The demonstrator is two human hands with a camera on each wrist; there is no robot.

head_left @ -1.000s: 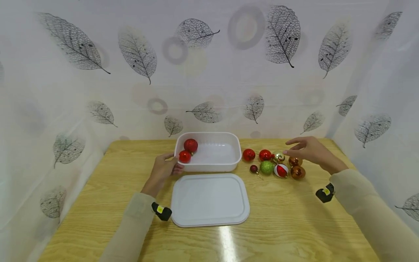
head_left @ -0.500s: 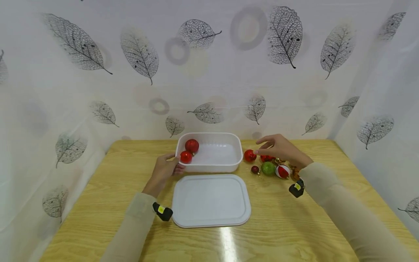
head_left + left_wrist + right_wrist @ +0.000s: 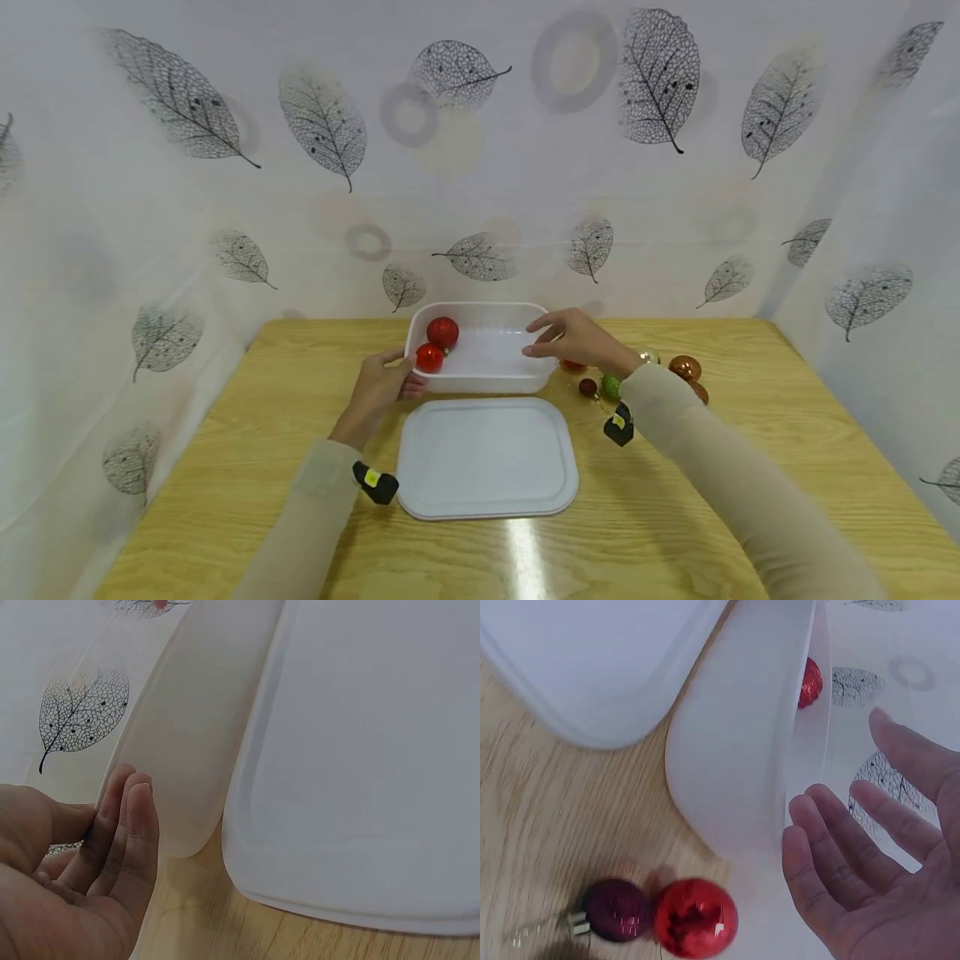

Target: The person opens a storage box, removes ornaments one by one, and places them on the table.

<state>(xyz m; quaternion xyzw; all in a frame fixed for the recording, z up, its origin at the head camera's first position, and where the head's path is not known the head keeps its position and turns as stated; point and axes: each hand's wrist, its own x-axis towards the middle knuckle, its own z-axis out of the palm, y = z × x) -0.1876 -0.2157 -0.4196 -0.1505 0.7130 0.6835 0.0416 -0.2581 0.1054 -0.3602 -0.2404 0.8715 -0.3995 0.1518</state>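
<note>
My left hand [image 3: 378, 387] holds the left front corner of a white plastic container [image 3: 480, 385], thumb at the rim and fingers against the outer wall. Inside the container, at its left end, sit a glittery red Christmas ball [image 3: 442, 332] and a shiny red one [image 3: 429, 357]. Over the container's right end hovers my right hand [image 3: 577, 340], its fingers spread apart and holding nothing in the right wrist view. Below that hand, a shiny red ball [image 3: 696, 918] and a small dark red ball [image 3: 617, 910] with a gold cap lie on the table.
The white lid [image 3: 487, 458] lies flat in front of the container. Right of it on the wooden table [image 3: 675, 500] are a green glitter ball [image 3: 611, 387], a gold ball [image 3: 649, 356] and copper balls [image 3: 685, 367], partly hidden by my right arm. A leaf-print curtain [image 3: 480, 167] hangs behind.
My right hand has moved left, from above the gold and copper balls to over the container's right end. The left hand keeps its place at the corner.
</note>
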